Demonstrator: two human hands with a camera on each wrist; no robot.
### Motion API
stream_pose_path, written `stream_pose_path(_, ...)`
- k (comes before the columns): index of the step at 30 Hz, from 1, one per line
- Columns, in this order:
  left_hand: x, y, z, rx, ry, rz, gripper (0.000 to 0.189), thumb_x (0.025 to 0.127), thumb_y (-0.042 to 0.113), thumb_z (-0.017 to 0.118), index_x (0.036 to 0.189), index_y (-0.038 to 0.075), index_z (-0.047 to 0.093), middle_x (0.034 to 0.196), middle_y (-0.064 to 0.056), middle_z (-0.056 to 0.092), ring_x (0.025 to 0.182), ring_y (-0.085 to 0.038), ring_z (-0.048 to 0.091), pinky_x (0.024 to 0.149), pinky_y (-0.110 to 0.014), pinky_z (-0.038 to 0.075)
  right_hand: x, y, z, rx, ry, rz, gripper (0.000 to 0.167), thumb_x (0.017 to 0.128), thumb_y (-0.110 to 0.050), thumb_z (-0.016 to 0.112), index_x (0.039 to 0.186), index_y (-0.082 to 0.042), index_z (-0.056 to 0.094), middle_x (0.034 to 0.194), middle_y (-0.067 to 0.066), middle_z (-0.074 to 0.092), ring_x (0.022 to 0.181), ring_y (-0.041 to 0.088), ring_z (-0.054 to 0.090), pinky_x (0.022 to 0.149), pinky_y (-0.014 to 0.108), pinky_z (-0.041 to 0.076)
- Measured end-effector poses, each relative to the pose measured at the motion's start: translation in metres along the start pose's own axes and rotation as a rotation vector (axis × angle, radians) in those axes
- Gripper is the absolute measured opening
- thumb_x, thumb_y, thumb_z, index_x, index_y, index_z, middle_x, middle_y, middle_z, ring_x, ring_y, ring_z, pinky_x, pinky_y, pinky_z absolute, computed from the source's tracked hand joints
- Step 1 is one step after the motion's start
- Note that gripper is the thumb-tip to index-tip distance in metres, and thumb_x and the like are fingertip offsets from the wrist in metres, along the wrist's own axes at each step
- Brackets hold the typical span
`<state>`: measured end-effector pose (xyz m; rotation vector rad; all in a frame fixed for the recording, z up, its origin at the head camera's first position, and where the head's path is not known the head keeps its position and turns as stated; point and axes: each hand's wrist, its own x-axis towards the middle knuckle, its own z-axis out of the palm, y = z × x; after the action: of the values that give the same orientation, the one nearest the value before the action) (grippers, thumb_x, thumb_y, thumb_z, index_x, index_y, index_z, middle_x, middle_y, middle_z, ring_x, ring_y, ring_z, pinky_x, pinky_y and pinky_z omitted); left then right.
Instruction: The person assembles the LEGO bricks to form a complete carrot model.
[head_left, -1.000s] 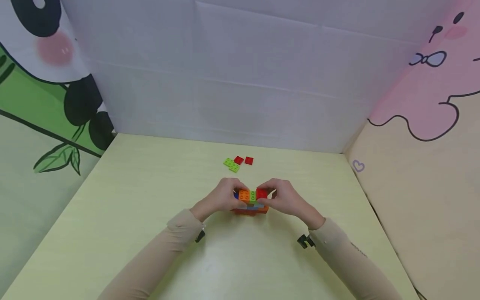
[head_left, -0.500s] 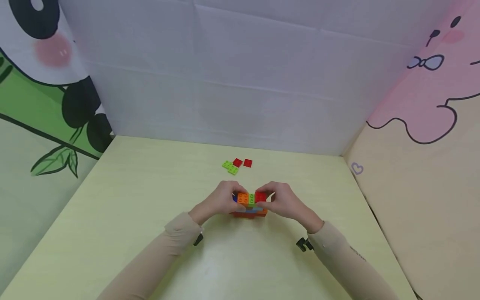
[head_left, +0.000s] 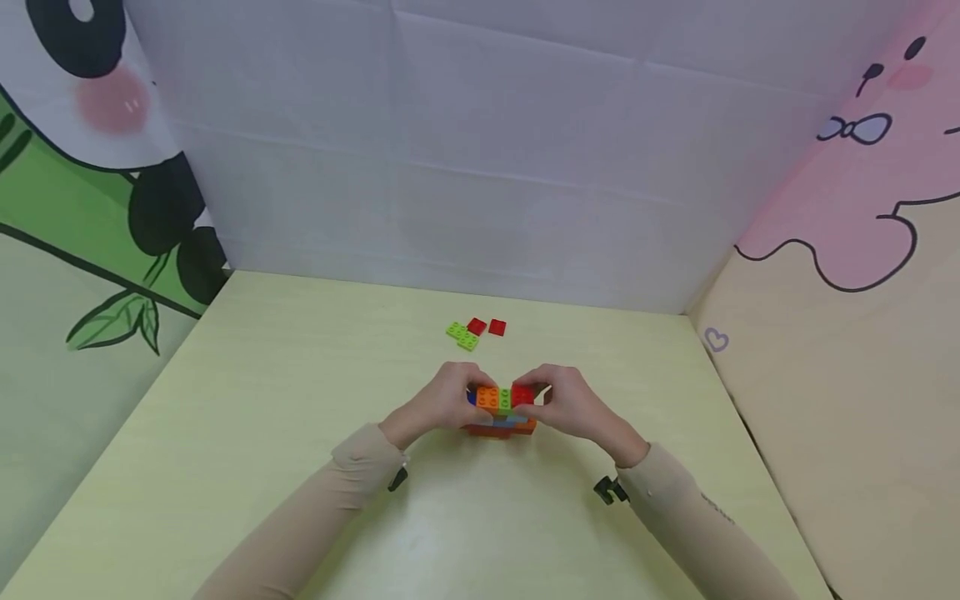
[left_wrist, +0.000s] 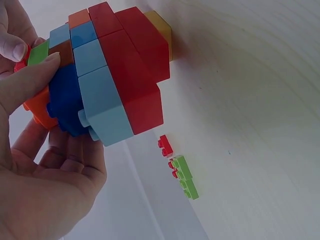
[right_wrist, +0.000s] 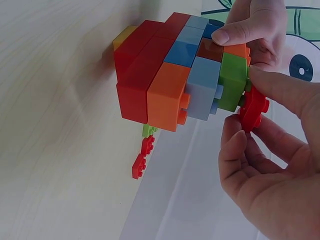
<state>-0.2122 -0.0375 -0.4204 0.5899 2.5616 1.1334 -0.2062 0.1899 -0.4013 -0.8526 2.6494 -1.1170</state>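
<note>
A stepped stack of toy building bricks (right_wrist: 142, 67) stands on the table, with red rows low down, blue and orange rows above, and a yellow brick (right_wrist: 121, 38) at its foot. My left hand (head_left: 444, 400) grips its left upper part, thumb on the near face and fingers behind. At the top right, my right hand (head_left: 566, 404) pinches a small red brick (right_wrist: 253, 109) between thumb and fingers. That red brick lies against the studs of a green brick (right_wrist: 232, 82); whether it is pressed fully down cannot be seen.
Beyond the hands lie two light-green bricks (head_left: 467, 341) and two flat red bricks (head_left: 497, 327). A pale wall sheet (head_left: 450, 208) closes off the table's back edge, and painted panels (head_left: 840, 350) stand at both sides.
The head view has shifted slightly. Both hands keep their holds on the stack and the red brick, with almost no visible movement.
</note>
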Motion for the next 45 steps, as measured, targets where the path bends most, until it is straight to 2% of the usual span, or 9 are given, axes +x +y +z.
stream_pose_path(7,0.000,0.000,0.000,0.015,0.001,0.016,0.036,0.074,0.016,0.082,0.108,0.012,0.071,0.093,0.007,0.058,0.090,-0.018,0.054,0.077,-0.030,0.047,-0.001,-0.002,-0.001,0.006,0.007,-0.002,0.029,0.079,-0.018,0.080,0.105,-0.009,0.072,0.090,-0.006,0.065,0.079,0.018,0.060,0.065,0.029,0.051)
stream_pose_path(16,0.000,-0.001,0.000,0.020,-0.005,0.007,0.035,0.075,0.016,0.082,0.108,0.013,0.071,0.093,0.007,0.058,0.091,-0.020,0.054,0.077,-0.030,0.046,0.001,-0.002,-0.002,0.002,-0.011,0.017,0.030,0.078,-0.019,0.080,0.105,-0.009,0.072,0.091,-0.007,0.065,0.077,0.010,0.058,0.066,0.028,0.051)
stream_pose_path(32,0.000,-0.001,0.000,0.038,-0.004,0.001,0.036,0.074,0.017,0.083,0.108,0.013,0.071,0.092,0.006,0.057,0.089,-0.018,0.053,0.076,-0.030,0.046,0.001,-0.009,-0.002,-0.041,-0.017,0.032,0.030,0.077,-0.016,0.081,0.105,-0.007,0.073,0.088,-0.005,0.065,0.075,0.011,0.057,0.064,0.028,0.050)
stream_pose_path(37,0.000,-0.001,0.000,0.037,-0.008,0.019,0.036,0.075,0.017,0.082,0.108,0.012,0.071,0.092,0.006,0.058,0.090,-0.020,0.054,0.077,-0.031,0.046,0.001,-0.010,-0.002,-0.044,-0.014,0.031,0.029,0.076,-0.015,0.082,0.103,-0.007,0.073,0.088,-0.004,0.065,0.075,0.012,0.058,0.065,0.026,0.051)
stream_pose_path(45,0.000,-0.001,-0.001,0.064,0.003,0.038,0.036,0.074,0.018,0.083,0.107,0.012,0.072,0.091,0.007,0.057,0.087,-0.015,0.052,0.076,-0.030,0.045,0.004,-0.013,-0.004,-0.035,-0.035,0.035,0.028,0.075,-0.015,0.083,0.100,-0.007,0.073,0.087,-0.003,0.065,0.074,0.011,0.059,0.065,0.025,0.051)
